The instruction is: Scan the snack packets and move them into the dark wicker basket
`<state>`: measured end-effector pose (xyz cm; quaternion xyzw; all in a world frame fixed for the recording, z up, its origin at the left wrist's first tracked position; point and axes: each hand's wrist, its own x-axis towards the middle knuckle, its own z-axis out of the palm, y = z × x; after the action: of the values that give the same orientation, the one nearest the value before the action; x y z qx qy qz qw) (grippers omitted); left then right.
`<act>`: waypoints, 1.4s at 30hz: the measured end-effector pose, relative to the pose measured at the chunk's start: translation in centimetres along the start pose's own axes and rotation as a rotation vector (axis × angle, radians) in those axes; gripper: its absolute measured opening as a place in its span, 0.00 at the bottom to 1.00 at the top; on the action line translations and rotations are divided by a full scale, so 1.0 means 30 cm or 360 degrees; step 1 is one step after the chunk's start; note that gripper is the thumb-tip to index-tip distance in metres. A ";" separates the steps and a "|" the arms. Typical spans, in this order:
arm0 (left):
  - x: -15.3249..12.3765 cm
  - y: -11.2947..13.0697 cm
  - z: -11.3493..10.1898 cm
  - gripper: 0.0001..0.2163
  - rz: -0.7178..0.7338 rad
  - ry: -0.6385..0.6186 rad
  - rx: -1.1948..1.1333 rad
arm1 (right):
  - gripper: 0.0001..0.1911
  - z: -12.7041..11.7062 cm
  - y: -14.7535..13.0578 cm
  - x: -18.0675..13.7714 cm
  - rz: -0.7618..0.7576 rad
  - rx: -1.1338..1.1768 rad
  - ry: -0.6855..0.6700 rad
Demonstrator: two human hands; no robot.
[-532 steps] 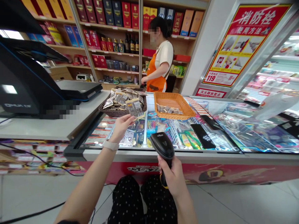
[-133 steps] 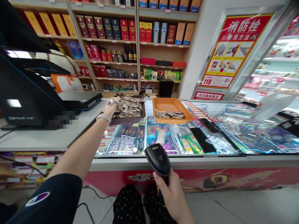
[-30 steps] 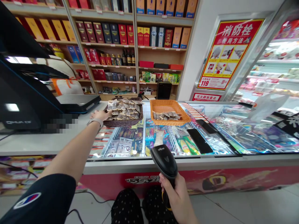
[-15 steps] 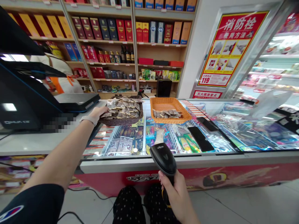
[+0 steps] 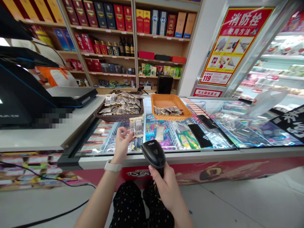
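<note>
My left hand (image 5: 123, 143) pinches the edge of a small clear packet (image 5: 136, 127) with dark contents, held up over the freezer's glass top. In my right hand (image 5: 165, 183) is a black barcode scanner (image 5: 154, 153), its head tilted up toward the glass just right of the packet. Behind the packet, a dark brown wicker basket (image 5: 99, 117) bears a heap of similar packets (image 5: 124, 103). An orange wicker basket (image 5: 166, 100) to its right holds a smaller group of packets (image 5: 168, 110).
Two black phones (image 5: 199, 135) lie on the glass of the chest freezer (image 5: 190, 172). A scale (image 5: 72, 95) stands on the white counter (image 5: 49, 134) at left. A co-worker (image 5: 59, 77) is behind it. Cables (image 5: 71, 186) run low at left.
My left hand has come away from the dark basket, moving right and toward me with a packet now in its fingers. The scanner has shifted slightly left in my right hand.
</note>
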<state>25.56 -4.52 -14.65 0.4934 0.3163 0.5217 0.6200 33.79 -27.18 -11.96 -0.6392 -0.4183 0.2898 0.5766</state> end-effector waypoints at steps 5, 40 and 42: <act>-0.031 -0.089 0.010 0.34 0.0034 -0.0109 0.0160 | 0.21 0.020 0.041 0.021 0.0050 -0.0057 0.0117; -0.005 -0.110 0.016 0.24 -0.0035 -0.0295 -0.0012 | 0.23 0.021 0.035 0.064 0.0014 -0.0484 -0.0012; -0.003 -0.112 0.016 0.24 -0.0022 -0.0277 -0.0007 | 0.22 0.026 0.029 0.062 0.0027 -0.0484 -0.0023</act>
<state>27.09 -4.64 -17.67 0.5335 0.2634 0.4732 0.6497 34.20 -25.15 -12.74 -0.7206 -0.4560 0.2326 0.4676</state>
